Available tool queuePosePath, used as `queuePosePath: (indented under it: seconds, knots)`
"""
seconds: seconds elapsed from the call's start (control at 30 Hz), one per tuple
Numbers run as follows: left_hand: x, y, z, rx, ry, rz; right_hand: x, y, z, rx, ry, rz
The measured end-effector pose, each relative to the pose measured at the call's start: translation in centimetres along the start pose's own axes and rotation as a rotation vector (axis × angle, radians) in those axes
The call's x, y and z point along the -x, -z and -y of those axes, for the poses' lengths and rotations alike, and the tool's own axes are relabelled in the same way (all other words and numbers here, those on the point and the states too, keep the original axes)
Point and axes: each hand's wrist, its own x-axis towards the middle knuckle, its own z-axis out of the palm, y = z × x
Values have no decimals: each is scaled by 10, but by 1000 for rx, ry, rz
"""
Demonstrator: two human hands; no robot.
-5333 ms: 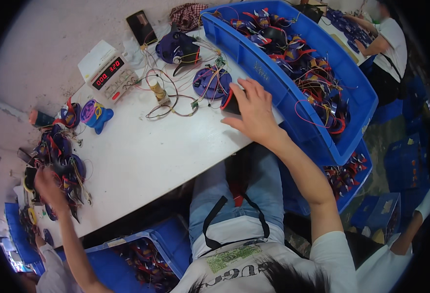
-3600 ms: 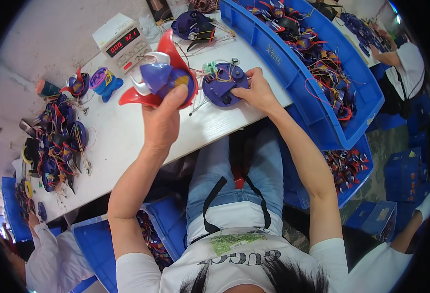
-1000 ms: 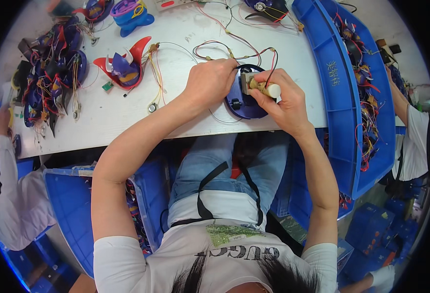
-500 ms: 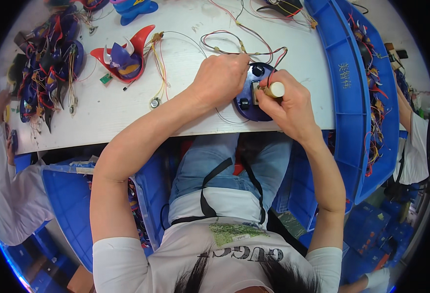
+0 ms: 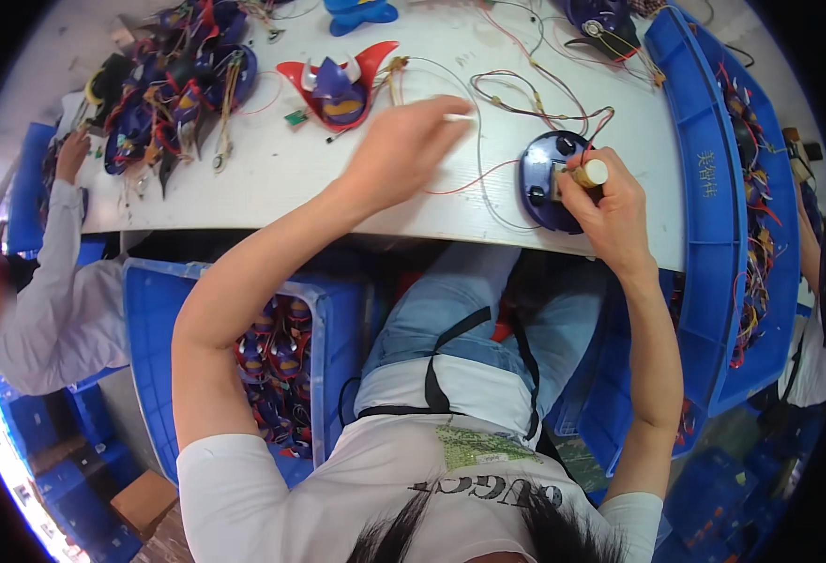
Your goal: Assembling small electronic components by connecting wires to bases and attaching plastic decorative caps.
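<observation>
On the table near its front edge lies a dark blue-purple rounded plastic shell [image 5: 537,161], with black round parts and a small pale block on it. My right hand [image 5: 614,206] is closed around a stubby tool with a cream round end [image 5: 591,173], held over the shell; its tip is hidden by the fingers. My left hand [image 5: 399,155] is in the air to the left of the shell, somewhat blurred, fingers stretched out with nothing seen in them. Just beyond it sits a red and purple horned toy part [image 5: 342,92] with wires. A thin red wire [image 5: 474,186] runs to the shell.
Wired purple toy parts [image 5: 183,94] are heaped at the far left. Blue crates [image 5: 699,188] with more parts stand along the right; another blue crate [image 5: 314,375] is below the table at left. A blue toy piece [image 5: 361,14] stands at the back. A co-worker's arm [image 5: 61,211] is at the left.
My left hand has let go of the shell's left side and moved away to the left. My right hand keeps the tool at the shell. The whole view has shifted.
</observation>
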Motion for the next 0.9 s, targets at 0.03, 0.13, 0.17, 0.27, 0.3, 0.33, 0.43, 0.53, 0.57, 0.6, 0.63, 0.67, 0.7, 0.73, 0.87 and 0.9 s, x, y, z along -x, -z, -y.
queuePosePath:
  seconds: [0.03, 0.13, 0.17, 0.27, 0.3, 0.33, 0.43, 0.53, 0.57, 0.6, 0.63, 0.67, 0.7, 0.73, 0.87, 0.9]
  knots:
    - [13, 16, 2, -51, 91, -62, 3, 1, 4, 5, -12, -50]
    - [48, 43, 10, -123, 176, -158, 16, 7, 21, 87, 42, -254]
    - [58, 44, 13, -159, 180, -152, 21, 8, 30, 162, 135, -364]
    - [78, 50, 26, -269, 217, -116, 38, -11, 58, -63, 258, -147]
    - [80, 53, 33, -280, 184, -144, 40, -22, 66, -110, 169, 18]
    - [78, 59, 43, -277, 210, -211, 41, -36, 72, -167, 82, 169]
    - [66, 78, 71, -260, 290, -397, 23, -84, 79, -271, 75, 209]
    - [46, 91, 91, -295, 280, -393, -18, -110, 71, -192, 143, 36]
    - [39, 91, 94, -300, 270, -378, -41, -119, 64, -60, 179, -89]
    - [33, 89, 95, -288, 303, -355, -65, -128, 57, 59, 229, -226]
    - [28, 85, 94, -295, 250, -361, -87, -137, 50, 176, 237, -253]
    - [24, 79, 91, -329, 327, -335, -103, -144, 44, 301, 163, -235]
    - [20, 73, 87, -364, 404, -306, -114, -150, 39, 294, 237, -279]
    - [16, 68, 83, -399, 483, -276, -123, -156, 36, 397, 235, -203]
    - [5, 63, 72, -364, 551, -260, -136, -158, 30, 492, 136, 53]
    - [4, 63, 70, -331, 549, -265, -135, -155, 31, 483, 84, 145]
